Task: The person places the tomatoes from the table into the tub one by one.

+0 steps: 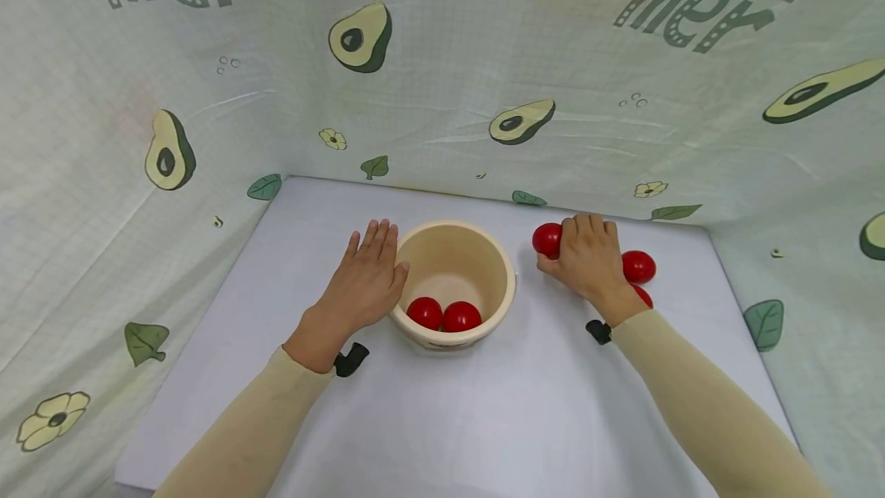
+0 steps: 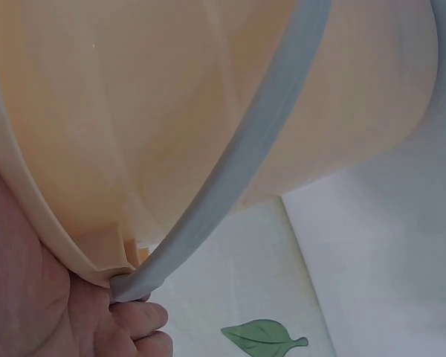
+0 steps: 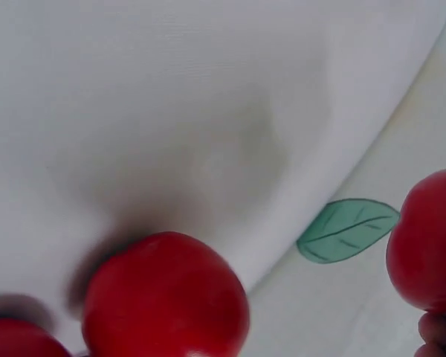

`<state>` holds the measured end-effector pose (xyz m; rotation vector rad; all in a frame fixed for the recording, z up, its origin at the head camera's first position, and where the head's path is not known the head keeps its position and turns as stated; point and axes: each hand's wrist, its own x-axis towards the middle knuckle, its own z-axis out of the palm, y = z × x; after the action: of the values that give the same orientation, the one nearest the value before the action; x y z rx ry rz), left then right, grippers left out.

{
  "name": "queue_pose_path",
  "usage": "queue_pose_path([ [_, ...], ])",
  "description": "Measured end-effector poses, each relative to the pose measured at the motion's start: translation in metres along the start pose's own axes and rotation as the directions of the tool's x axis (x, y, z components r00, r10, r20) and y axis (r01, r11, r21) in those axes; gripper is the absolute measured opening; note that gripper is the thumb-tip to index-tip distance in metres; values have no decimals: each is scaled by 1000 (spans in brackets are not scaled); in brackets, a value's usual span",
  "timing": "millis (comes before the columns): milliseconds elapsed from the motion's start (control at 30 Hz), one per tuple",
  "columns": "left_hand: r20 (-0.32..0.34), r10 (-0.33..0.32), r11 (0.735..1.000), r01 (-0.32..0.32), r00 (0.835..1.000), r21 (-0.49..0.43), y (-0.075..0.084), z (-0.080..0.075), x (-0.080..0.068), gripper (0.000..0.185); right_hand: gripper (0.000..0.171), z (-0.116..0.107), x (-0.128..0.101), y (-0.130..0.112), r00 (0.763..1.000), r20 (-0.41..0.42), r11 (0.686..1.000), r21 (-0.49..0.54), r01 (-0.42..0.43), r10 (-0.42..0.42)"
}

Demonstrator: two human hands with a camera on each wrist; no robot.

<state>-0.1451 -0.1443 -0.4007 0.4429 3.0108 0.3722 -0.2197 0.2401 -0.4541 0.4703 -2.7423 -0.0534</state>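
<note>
A cream bucket point(image 1: 498, 306) with a grey handle point(image 2: 238, 149) stands mid-table, two glossy round red fruits point(image 1: 462, 317) at its bottom. On its left side rests my left hand point(image 1: 362, 279), fingers straight and thumb at the rim; in the left wrist view its palm lies along the rim by the handle's end. To the right of the bucket my right hand point(image 1: 591, 260) grips another round red fruit point(image 1: 547, 240) between thumb and fingers. Two more red fruits point(image 1: 638, 267) lie beside that hand, one partly hidden by the wrist; the right wrist view shows a nearby fruit point(image 3: 167, 297) up close.
The white table point(image 1: 449, 421) ends at the back against a hanging cloth point(image 1: 442, 83) printed with avocados and leaves. The same cloth hangs along the left and right sides. A small black strap piece point(image 1: 351, 360) sits at my left wrist.
</note>
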Motion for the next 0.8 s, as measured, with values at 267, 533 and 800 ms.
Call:
queue_pose_path([
  [267,3,-3,1000,3,1000,-13,0,1,0,70,70,-9,4,-11,1000,3,1000,-3,5,-5],
  [533,9,-8,1000,8,1000,-17,0,1,0,71,71,-23,11,-23,997,-68,999,16,30,-29],
  [800,5,1,1000,-1,1000,-15,-1,1,1,72,65,-38,23,-36,976,-211,997,44,70,-59],
])
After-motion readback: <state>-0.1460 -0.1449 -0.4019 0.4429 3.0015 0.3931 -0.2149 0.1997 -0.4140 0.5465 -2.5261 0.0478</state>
